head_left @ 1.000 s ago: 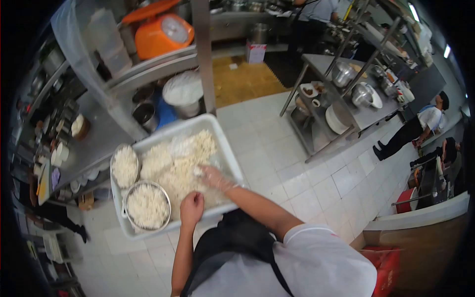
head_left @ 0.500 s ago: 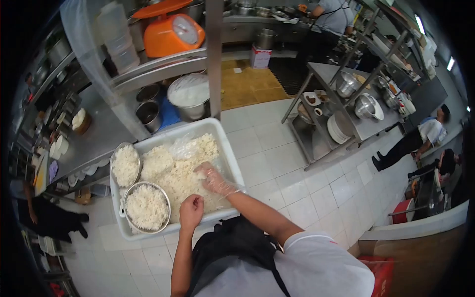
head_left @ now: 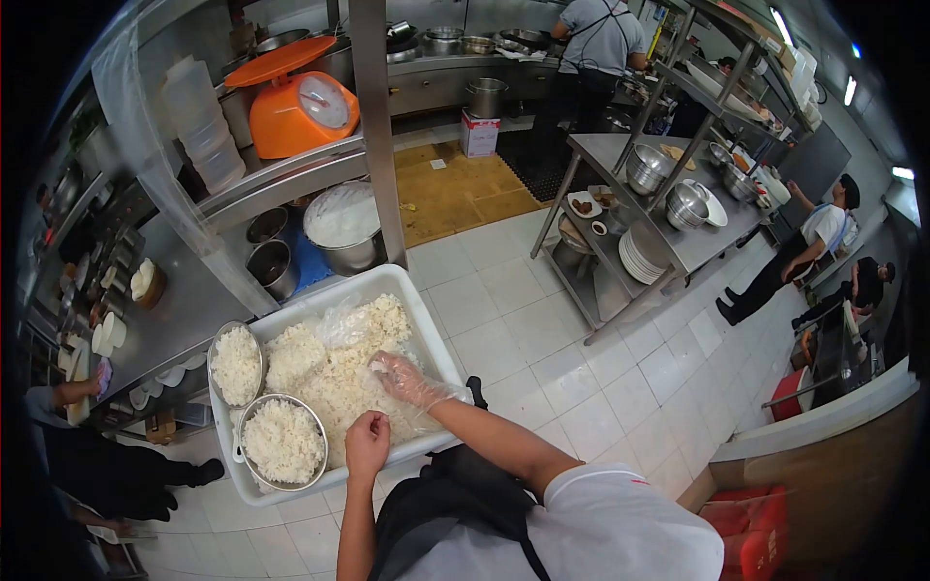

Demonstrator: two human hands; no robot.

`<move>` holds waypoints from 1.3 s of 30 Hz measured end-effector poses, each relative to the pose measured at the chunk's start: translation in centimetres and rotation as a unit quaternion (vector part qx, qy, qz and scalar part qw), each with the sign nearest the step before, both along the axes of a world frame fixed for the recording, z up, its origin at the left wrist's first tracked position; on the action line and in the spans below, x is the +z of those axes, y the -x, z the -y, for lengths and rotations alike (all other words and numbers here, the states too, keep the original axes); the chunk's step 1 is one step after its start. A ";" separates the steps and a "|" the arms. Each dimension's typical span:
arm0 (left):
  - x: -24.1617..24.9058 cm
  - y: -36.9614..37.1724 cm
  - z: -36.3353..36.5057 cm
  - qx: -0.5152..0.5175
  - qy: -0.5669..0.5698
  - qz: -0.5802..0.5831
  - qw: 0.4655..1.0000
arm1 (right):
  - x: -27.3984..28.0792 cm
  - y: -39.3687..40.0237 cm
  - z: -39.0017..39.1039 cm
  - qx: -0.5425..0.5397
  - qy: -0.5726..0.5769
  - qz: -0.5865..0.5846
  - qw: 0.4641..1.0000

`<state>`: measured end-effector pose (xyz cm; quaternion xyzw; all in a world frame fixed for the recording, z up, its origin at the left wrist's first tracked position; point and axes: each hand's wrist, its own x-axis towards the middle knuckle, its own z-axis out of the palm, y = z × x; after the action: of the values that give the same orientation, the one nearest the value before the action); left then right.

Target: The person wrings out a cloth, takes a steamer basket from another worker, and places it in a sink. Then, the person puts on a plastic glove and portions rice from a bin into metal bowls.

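Observation:
My right hand (head_left: 409, 382), in a clear plastic glove, is low over the cooked rice (head_left: 334, 373) in a white plastic tub (head_left: 448, 363). Its fingers curl around a bit of rice; the fingertips are partly hidden. My bare left hand (head_left: 368, 443) hovers at the tub's near edge, fingers folded into a loose fist with nothing visible in it. Two metal bowls heaped with rice, a nearer bowl (head_left: 284, 442) and a farther bowl (head_left: 237, 364), rest in the tub's left side. A crumpled clear plastic bag (head_left: 344, 324) lies on the rice at the back.
An orange scale (head_left: 302, 107) stands on a shelf beyond the tub, above a large pot (head_left: 344, 228) with white contents. To the right is a steel table (head_left: 630, 145) with bowls and stacked plates (head_left: 641, 254). Co-workers stand at the left, back and right.
My right hand has shifted slightly left within the rice, its fingers more curled. My left hand stays a fist near the tub edge. The view has tilted, and a co-worker at right has raised an arm.

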<state>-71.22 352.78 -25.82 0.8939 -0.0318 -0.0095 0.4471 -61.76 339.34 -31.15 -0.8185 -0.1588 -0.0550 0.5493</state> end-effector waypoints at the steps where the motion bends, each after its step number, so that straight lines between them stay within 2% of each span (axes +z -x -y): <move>1: 0.0 0.0 0.0 -0.001 -0.002 -0.003 1.000 | -0.1 -0.2 0.2 0.020 0.005 0.049 0.999; 5: -0.1 -0.1 -0.1 0.004 -0.002 -0.002 1.000 | -1.1 -0.5 -0.1 0.043 0.024 0.044 0.998; 7: -1.1 -0.2 -0.2 0.008 0.002 0.013 1.000 | -1.4 0.4 -0.2 0.016 0.177 0.026 0.984; 8: -1.5 -0.1 -0.6 0.006 0.005 0.027 1.000 | -1.6 0.5 0.1 0.071 0.269 0.001 0.960; 12: -0.2 0.1 -0.8 0.013 0.018 -0.001 1.000 | -2.7 -0.2 -0.2 0.154 0.338 -0.020 0.928; 13: -0.3 0.0 -0.8 0.036 0.016 -0.001 0.999 | -2.5 -0.6 -0.8 0.175 0.336 -0.014 0.925; 15: -0.6 0.0 -0.8 0.012 0.005 -0.007 1.000 | -2.7 -0.9 -1.4 0.068 0.353 -0.043 0.932; 25: -0.1 0.2 -1.0 0.017 -0.007 -0.003 1.000 | -4.2 -2.3 -1.3 0.184 0.328 -0.058 0.925; 27: 0.0 0.3 -1.1 0.013 0.004 -0.006 1.000 | -6.4 -2.8 -1.3 0.172 0.216 -0.016 0.961; 28: 0.0 0.3 -1.1 0.015 0.003 -0.008 1.000 | -5.1 -2.3 -1.6 0.174 0.214 -0.018 0.961; 30: 0.1 0.3 -1.0 0.012 -0.001 -0.004 1.000 | -2.4 -1.7 -1.9 0.071 0.209 -0.080 0.972; 31: 0.1 0.3 -1.1 0.014 -0.001 -0.003 1.000 | -3.2 -1.9 -1.9 0.073 0.210 -0.079 0.972; 34: -0.1 0.4 -1.2 0.016 0.004 -0.001 1.000 | -4.3 -2.4 -1.9 0.045 0.186 -0.056 0.980; 36: -0.2 0.4 -1.2 0.016 -0.011 0.003 1.000 | -4.4 -2.4 -1.9 0.010 0.190 0.021 0.981; 39: -0.3 0.4 -1.2 0.017 -0.007 0.005 1.000 | -4.2 -2.6 -2.3 -0.020 0.202 0.028 0.979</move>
<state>-71.57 354.02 -26.14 0.8974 -0.0188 0.0020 0.4408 -59.12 341.62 -35.35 -0.9137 -0.1658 -0.0554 0.3668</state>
